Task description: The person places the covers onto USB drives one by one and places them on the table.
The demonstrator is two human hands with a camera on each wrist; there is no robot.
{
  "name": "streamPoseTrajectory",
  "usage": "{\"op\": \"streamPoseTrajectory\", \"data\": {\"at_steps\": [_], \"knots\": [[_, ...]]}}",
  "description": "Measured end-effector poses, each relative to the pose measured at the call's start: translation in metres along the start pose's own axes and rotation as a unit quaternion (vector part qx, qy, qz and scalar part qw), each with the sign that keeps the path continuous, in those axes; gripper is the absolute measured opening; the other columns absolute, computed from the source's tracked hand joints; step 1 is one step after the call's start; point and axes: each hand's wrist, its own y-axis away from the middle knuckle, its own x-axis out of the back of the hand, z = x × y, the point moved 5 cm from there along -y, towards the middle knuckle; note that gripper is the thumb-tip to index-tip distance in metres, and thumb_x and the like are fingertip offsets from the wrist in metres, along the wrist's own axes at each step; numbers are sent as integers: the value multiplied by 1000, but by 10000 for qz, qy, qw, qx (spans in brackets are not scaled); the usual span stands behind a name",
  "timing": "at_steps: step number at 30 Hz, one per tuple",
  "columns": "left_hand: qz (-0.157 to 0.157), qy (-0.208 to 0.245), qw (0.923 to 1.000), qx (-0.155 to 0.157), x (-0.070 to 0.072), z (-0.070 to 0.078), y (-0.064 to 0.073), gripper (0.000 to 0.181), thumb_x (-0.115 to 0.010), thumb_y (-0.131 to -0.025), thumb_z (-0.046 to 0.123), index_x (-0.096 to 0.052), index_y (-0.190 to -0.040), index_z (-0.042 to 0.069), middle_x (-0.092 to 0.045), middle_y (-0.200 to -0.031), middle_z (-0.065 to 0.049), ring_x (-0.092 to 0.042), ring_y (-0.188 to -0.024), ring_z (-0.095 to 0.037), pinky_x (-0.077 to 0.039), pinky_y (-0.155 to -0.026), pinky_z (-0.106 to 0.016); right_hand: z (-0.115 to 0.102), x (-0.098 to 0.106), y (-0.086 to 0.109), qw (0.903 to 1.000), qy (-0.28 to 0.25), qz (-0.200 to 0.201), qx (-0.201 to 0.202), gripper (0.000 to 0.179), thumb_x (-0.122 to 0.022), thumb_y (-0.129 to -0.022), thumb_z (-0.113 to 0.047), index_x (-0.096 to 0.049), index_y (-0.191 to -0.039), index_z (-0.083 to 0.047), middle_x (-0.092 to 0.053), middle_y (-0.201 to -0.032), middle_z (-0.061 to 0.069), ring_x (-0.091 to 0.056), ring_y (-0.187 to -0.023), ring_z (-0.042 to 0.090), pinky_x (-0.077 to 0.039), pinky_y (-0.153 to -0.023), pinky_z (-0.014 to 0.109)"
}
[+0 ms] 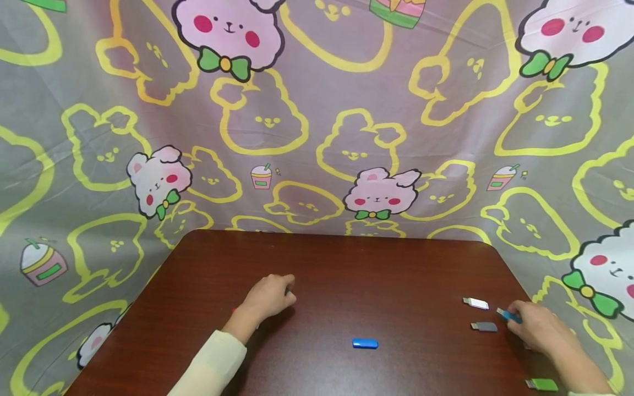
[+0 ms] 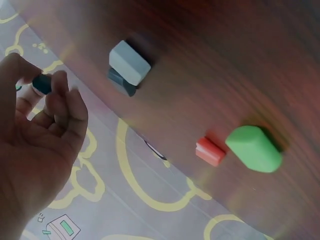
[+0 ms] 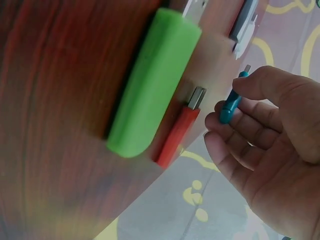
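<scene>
Teal USB stick (image 3: 231,106) sits clamped in the right fingers (image 3: 259,84), the left fingers (image 2: 59,83) pinching a dark cap (image 2: 42,84).

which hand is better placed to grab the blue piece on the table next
Probably the left hand: it is nearer the blue piece than the right hand. Both hold something, though, so it may need to set down its dark piece first.

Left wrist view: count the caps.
5: white cap, dark grey cap partly behind it, red cap beside green cap, all on the table; dark teal cap in the left hand.
</scene>
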Motion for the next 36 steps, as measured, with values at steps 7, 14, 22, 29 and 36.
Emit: {"op": "streamPoseTrajectory", "data": {"at_steps": [7, 14, 22, 29, 36], "knots": [[-154, 163, 9995, -243, -2, 5, 3, 16, -72, -87, 15, -61, -98, 12, -54, -74, 6, -49, -65, -11, -43, -58, -29, -20, 5, 3, 9979, 82, 448, 465, 21, -73, -86, -13, -64, -99, 2, -62, -85, 9, -54, -76, 24, -49, -66, 45], [44, -198, 9985, -508, -1, 12, 8, 14, -77, -90, 23, -69, -97, 14, -66, -85, 4, -61, -80, -14, -51, -65, -33, -44, 7, 10, 9888, 188, 1037, 1060, 19, -77, -82, -9, -66, -95, -1, -63, -86, 7, -56, -77, 23, -51, -70, 49], [275, -202, 9968, -725, 1, 17, 10, 17, -74, -93, 22, -71, -107, 14, -70, -99, 3, -63, -94, -17, -54, -72, -35, -65, 6, 15, 9829, 102, 1238, 1358, 17, -77, -82, -7, -67, -96, -3, -62, -86, 3, -55, -76, 19, -51, -67, 45], [400, -280, 9962, -718, 1, 18, 11, 11, -75, -92, 22, -69, -97, 15, -65, -88, 7, -59, -87, -13, -52, -67, -31, -73, 2, 18, 9781, 67, 1441, 1503, 20, -78, -81, -8, -68, -98, -5, -65, -90, 4, -59, -80, 22, -52, -70, 47], [394, -334, 9962, -703, -1, 22, 12, 13, -75, -93, 26, -68, -100, 18, -65, -88, 8, -59, -84, -12, -50, -62, -30, -83, -2, 21, 9760, 5, 1511, 1568, 20, -78, -81, -9, -68, -98, -7, -66, -93, 3, -60, -81, 21, -52, -70, 45]]}}
